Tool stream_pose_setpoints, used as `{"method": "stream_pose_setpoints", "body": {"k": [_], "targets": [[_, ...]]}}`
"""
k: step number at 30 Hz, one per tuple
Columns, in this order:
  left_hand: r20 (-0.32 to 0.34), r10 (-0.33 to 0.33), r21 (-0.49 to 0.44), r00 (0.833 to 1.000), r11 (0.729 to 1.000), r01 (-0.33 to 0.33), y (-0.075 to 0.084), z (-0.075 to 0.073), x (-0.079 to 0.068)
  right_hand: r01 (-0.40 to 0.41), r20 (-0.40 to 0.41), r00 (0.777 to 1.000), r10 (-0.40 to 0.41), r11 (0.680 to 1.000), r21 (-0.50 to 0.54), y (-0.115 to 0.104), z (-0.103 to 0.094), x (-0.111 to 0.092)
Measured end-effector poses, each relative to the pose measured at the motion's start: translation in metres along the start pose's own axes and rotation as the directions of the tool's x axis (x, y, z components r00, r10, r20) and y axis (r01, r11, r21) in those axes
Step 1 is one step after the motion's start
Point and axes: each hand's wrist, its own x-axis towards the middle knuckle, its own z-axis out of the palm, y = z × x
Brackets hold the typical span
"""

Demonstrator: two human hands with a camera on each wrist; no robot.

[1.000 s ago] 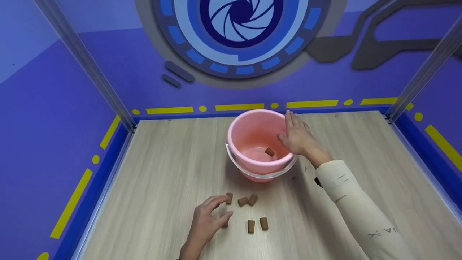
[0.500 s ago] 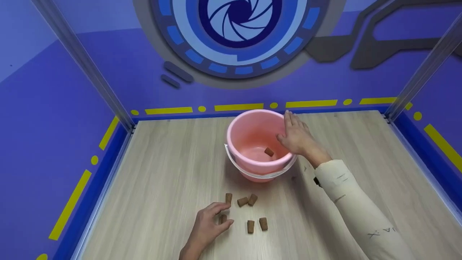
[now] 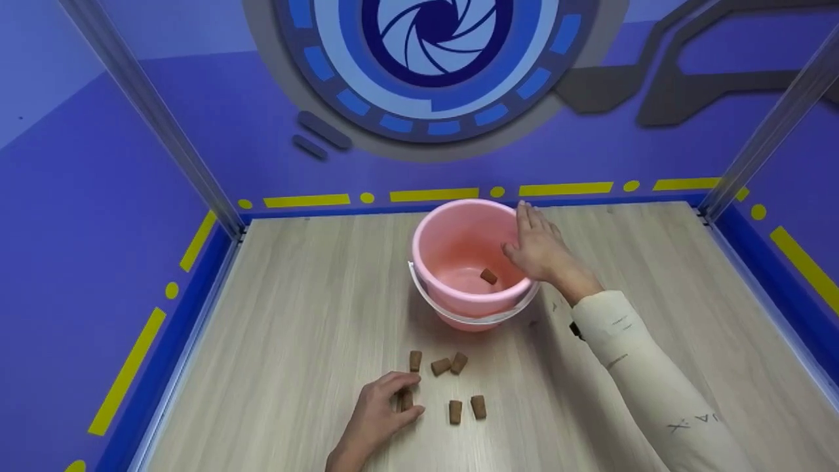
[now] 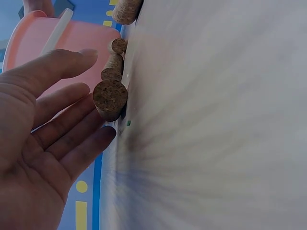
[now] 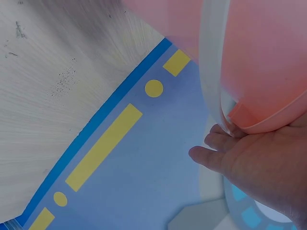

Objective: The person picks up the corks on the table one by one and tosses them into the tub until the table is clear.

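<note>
My left hand (image 3: 377,416) is low over the table, thumb and fingers spread around a cork stopper (image 3: 407,400). In the left wrist view, the end of a cork (image 4: 110,98) shows just beyond the fingertips, and a gap separates the thumb from it. My right hand (image 3: 543,252) holds the right rim of the pink bucket (image 3: 452,298), thumb inside and fingers along the outer side. The right wrist view shows these fingers (image 5: 218,155) at the rim near the white handle (image 5: 213,62). One cork (image 3: 489,276) lies inside the bucket.
Several more corks lie on the wooden table (image 3: 295,314) between the bucket and me: one (image 3: 415,360) just ahead of my left fingertips, a pair (image 3: 440,366) near the bucket, and another pair (image 3: 455,412) to the right. Blue panels (image 3: 196,164) wall the table in.
My left hand has drawn slightly back toward me and right, its fingers now around the nearest cork with a smaller gap. The right hand and bucket have not moved.
</note>
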Motion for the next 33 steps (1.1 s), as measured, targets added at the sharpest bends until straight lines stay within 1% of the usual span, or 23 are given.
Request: {"method": "stream_pose_setpoints", "body": {"k": [5, 16, 22, 29, 33], "targets": [[0.032, -0.008, 0.035, 0.999, 0.999, 0.006, 0.0007, 0.001, 0.0001, 0.013, -0.011, 1.0, -0.013, 1.0, 0.004, 0.0014, 0.0011, -0.0001], [0.06, -0.022, 0.038, 0.998, 0.999, 0.02, 0.0021, 0.003, -0.0016, 0.0, -0.013, 1.0, 0.0, 1.0, 0.011, 0.0, 0.0017, -0.0007], [0.068, -0.01, 0.059, 0.998, 0.998, 0.006, 0.0018, 0.0029, -0.0014, -0.01, -0.01, 1.0, 0.011, 1.0, 0.011, -0.0007, 0.0016, -0.0004], [0.066, 0.027, 0.083, 0.997, 0.996, -0.033, 0.0006, 0.0019, -0.0014, 0.006, -0.019, 1.0, -0.006, 1.0, 0.018, 0.0, 0.0014, -0.0004], [0.077, 0.026, 0.095, 0.997, 0.995, -0.033, 0.0016, -0.0006, -0.0022, 0.009, -0.016, 1.0, -0.008, 1.0, 0.012, 0.0002, 0.0008, -0.0015]]}}
